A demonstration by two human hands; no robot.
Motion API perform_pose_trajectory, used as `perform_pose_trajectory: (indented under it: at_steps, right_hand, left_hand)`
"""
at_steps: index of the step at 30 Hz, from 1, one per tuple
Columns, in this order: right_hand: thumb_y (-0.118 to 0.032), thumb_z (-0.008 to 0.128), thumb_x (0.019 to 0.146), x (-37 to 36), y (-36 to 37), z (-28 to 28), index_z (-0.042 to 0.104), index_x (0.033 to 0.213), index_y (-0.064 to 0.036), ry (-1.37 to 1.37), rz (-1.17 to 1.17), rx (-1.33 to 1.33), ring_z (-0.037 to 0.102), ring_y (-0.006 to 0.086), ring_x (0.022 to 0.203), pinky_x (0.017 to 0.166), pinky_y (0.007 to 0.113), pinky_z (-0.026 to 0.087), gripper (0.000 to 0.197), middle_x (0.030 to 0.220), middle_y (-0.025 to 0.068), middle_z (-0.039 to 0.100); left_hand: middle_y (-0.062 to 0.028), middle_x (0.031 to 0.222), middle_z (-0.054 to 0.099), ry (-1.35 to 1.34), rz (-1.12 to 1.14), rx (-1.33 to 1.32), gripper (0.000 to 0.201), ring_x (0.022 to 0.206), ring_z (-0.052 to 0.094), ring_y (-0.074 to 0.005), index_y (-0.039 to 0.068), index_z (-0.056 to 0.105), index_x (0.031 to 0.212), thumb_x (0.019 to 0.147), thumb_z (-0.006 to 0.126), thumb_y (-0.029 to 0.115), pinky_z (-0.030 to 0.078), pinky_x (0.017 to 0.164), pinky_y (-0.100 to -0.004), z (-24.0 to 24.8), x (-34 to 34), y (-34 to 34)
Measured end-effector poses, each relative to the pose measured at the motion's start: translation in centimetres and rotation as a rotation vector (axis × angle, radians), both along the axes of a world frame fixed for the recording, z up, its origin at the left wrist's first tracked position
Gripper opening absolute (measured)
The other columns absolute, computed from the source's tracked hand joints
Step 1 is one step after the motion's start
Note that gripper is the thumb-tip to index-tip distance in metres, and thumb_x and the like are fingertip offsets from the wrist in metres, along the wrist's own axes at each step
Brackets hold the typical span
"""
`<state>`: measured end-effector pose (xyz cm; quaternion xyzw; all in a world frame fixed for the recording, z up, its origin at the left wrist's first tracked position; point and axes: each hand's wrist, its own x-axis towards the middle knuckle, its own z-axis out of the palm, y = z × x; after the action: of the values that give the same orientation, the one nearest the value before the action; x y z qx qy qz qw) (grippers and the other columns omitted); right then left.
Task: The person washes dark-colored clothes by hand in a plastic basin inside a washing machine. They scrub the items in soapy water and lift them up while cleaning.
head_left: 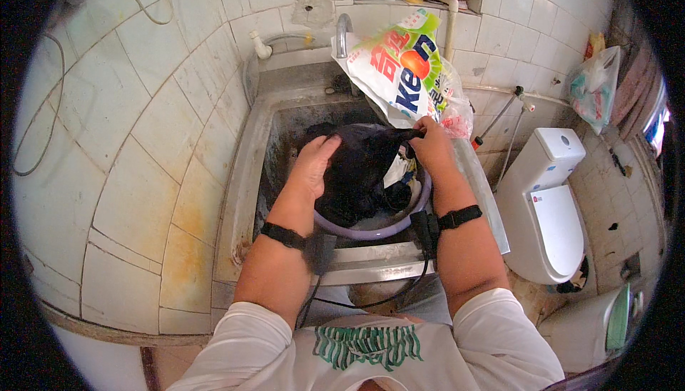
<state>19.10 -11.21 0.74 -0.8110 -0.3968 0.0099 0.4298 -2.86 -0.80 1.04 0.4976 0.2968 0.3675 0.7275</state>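
Both hands are on a piece of black clothing (360,166), spread over a lilac basin (371,233) that stands in the sink (399,271). At its left side, my left hand (314,166) grips the cloth, with the fingertips partly hidden. My right hand (432,145) pinches the cloth's upper right end, just below the big white and green detergent bag (399,66). Below the black cloth, some light-coloured cloth (401,168) shows in the basin. What else lies under it is hidden.
Behind the sink a metal faucet (344,34) rises beside the detergent bag. A white toilet (546,212) stands to the right. Black straps with cables (371,304) are on both forearms. A plastic bag (596,88) hangs on the right wall.
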Motion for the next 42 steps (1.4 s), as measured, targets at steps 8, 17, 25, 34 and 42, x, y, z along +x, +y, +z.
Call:
perform_pose_trajectory:
  at_steps: [8,17,25,34,42]
  right_hand:
    - [0.012,0.050,0.064,2.3,1.3,-2.2,0.060,0.085,0.0003,0.415,0.289,0.274,0.060,0.0185,0.076,0.064,0.026,0.047,0.027,0.087,0.0092,0.063]
    - [0.014,0.053,0.062,0.1,0.8,0.4,0.059,0.089,0.0022,0.934,0.403,0.673,0.056,0.0187,0.073,0.067,0.026,0.047,0.030,0.096,0.0092,0.061]
    - [0.003,0.062,0.073,-1.1,0.8,-0.4,0.058,0.100,0.0002,0.976,0.557,0.406,0.057,0.0182,0.082,0.076,0.028,0.045,0.027,0.092,0.0074,0.061]
    - [-0.038,0.066,0.078,-3.4,0.8,-1.0,0.045,0.118,-0.0036,0.834,0.682,0.052,0.053,0.0213,0.093,0.080,0.033,0.042,0.057,0.104,0.0103,0.057]
    - [-0.008,0.066,0.069,-4.1,0.5,0.9,0.053,0.111,-0.0007,0.713,0.579,0.169,0.058,0.0248,0.087,0.075,0.035,0.047,0.044,0.095,0.0151,0.061]
  left_hand:
    - [-0.0032,0.091,0.057,0.001,-0.168,-0.137,0.025,0.081,0.052,-0.0183,0.011,0.058,0.097,0.075,0.047,0.009,0.041,0.070,-0.0337,0.9,0.6,-0.5]
    - [0.0008,0.076,0.052,0.003,-0.187,0.024,0.011,0.073,0.050,-0.0168,0.011,0.051,0.074,0.075,0.061,0.006,0.038,0.070,-0.0318,-1.3,0.9,0.5]
    - [-0.0059,0.078,0.056,-0.385,-0.153,-0.181,0.012,0.079,0.056,-0.0200,0.009,0.052,0.076,0.085,0.058,0.014,0.045,0.074,-0.0337,0.6,1.4,-1.0]
    - [-0.0105,0.087,0.061,-0.527,-0.205,-0.240,0.016,0.083,0.058,-0.0228,0.008,0.053,0.084,0.089,0.054,0.023,0.049,0.075,-0.0382,0.0,2.5,-1.5]
    - [-0.0065,0.096,0.059,-0.199,0.041,0.051,0.024,0.100,0.051,-0.0186,0.010,0.054,0.095,0.083,0.063,0.030,0.036,0.091,-0.0371,-0.8,2.5,-1.6]
